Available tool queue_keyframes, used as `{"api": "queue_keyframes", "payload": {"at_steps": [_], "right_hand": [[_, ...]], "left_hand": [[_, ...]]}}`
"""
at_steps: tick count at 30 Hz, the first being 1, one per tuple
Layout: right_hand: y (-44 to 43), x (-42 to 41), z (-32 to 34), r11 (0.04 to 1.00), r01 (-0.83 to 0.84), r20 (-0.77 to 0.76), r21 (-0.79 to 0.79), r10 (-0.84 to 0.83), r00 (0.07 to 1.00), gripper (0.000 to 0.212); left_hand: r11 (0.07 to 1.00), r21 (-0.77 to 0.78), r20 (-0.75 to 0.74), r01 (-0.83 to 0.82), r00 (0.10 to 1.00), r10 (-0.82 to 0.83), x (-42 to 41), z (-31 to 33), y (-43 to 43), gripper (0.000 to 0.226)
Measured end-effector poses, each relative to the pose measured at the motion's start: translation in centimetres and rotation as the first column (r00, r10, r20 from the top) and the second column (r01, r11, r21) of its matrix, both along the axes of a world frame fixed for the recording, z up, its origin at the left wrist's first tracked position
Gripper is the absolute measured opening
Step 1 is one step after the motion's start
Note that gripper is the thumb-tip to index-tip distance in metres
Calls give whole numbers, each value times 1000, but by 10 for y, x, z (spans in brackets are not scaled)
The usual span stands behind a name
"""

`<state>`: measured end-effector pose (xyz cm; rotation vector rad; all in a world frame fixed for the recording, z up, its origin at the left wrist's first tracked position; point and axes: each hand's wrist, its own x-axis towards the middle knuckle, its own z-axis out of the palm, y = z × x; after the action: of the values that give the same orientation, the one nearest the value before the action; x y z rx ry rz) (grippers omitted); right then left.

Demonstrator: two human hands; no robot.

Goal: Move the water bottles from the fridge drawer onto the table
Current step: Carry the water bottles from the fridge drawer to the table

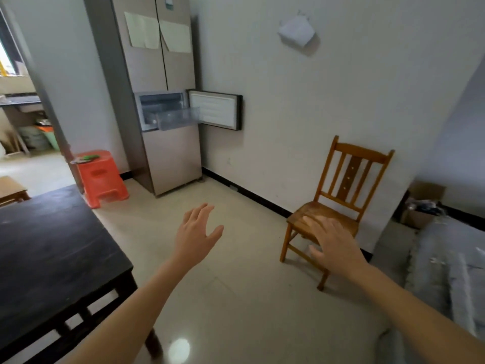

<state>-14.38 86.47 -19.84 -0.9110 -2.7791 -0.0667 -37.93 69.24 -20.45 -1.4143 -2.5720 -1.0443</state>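
Both hands up in mid-air: left hand [195, 232] and right hand [332, 243] spread, holding nothing. Across the room the fridge drawer [177, 118] juts out, long side crosswise (bottles too blurred to tell).

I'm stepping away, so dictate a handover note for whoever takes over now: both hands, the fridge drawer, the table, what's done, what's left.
Hands: left hand and right hand open, empty, out over the floor.
Things: fridge drawer pulled out, door swung open, contents too far to tell; table at left, no bottles seen on it.
Done: drawer open.
Left: walk over, carry bottles to the table.
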Motion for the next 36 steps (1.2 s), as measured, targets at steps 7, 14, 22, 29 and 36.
{"api": "queue_keyframes", "payload": {"at_steps": [7,14,22,29,36], "right_hand": [[77,-53,34,989,2,87,146,-15,996,59],[155,-135,70,975,-30,93,220,10,996,61],[232,-224,32,968,-141,183,210,102,978,64],[358,-316,16,905,-256,67,340,248,966,88],[467,-435,57,869,-343,20,357,359,933,88]], "left_hand": [[988,136,-9,-66,998,68,-77,11,67,55],[972,211,5,-104,994,105,-158,31,143,55],[978,164,-18,-130,991,135,-227,15,213,55],[966,159,-87,-205,972,220,-310,19,298,52],[911,209,-114,-356,916,384,-407,57,359,50]]}}
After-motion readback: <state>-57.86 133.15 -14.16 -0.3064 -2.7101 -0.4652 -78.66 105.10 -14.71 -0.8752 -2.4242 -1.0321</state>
